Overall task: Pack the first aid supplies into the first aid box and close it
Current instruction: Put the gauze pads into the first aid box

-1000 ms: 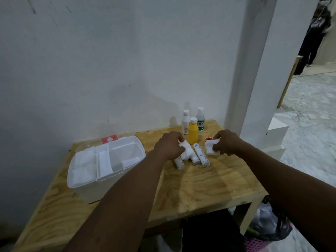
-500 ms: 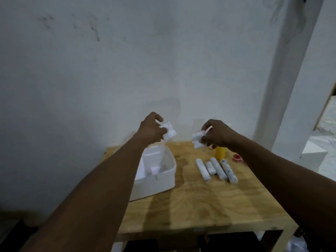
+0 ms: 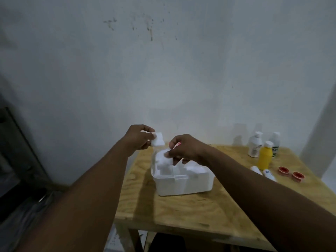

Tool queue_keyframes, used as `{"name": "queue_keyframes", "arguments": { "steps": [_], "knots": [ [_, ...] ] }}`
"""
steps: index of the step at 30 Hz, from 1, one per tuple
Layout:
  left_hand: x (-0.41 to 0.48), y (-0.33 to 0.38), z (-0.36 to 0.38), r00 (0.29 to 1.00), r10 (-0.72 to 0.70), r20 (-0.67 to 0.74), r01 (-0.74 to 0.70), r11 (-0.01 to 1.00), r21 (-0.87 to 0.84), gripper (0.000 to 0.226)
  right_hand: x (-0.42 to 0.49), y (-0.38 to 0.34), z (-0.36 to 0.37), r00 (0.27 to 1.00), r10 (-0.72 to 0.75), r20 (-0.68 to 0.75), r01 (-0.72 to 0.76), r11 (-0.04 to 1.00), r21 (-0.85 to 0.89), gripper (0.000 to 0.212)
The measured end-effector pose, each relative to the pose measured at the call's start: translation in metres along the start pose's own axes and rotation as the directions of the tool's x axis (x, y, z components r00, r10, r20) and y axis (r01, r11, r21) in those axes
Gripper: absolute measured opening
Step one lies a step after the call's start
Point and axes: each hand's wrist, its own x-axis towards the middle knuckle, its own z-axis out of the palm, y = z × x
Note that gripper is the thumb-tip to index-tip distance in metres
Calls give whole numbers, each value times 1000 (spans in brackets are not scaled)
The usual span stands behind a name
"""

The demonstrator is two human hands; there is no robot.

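1. The left hand [image 3: 139, 139] is raised above the far left corner of the box, thumb and fingertips pinched on a small white square gauze pad [image 3: 157, 141] that sticks out to its 3 o'clock side, clear of the box rim.
2. The right hand [image 3: 185, 149] hangs just over the open top of the box, its fingers curled and nipping a second small white soft pad [image 3: 164, 157] that dips into the left part of the box; blur hides whether the pad touches anything inside.
3. The white rectangular plastic first aid box [image 3: 183, 184] stands open on the light plywood table [image 3: 181, 211], near the table's 10 o'clock corner. White dividers and pale contents show inside, but they cannot be told apart.
4. The right forearm crosses the box's 3 o'clock end and covers part of the rim there.
5. At the box's 3 o'clock, well apart from it, two white paper-wrapped bandage rolls [image 3: 267, 174] lie flat, partly hidden behind that forearm.
6. Just beyond them, two small round red tape spools [image 3: 291, 173] lie side by side near the table's right edge.
7. At 2 o'clock from the box, an upright yellow plastic bottle with a white cap [image 3: 265, 155] stands in front of two white plastic bottles [image 3: 255, 144].
8. A stained pale grey wall [image 3: 163, 70] rises behind the table.
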Motion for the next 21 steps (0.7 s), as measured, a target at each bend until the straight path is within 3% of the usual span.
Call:
{"name": "queue_keyframes", "arguments": {
  "steps": [6, 13, 21],
  "knots": [
    [0, -13, 6, 997, -35, 75, 31, 998, 59, 19, 9, 10, 25, 999, 5, -45, -9, 996, -91, 21],
    [3, -22, 17, 991, -28, 133, -6, 968, 251, 20, 9, 20, 39, 985, -141, -100, 86, 901, -425, 24],
    [7, -39, 31, 993, 97, 74, -120, 873, 473, 21, 6, 26, 39, 977, -191, -96, 121, 862, -491, 8]
  ]
}}
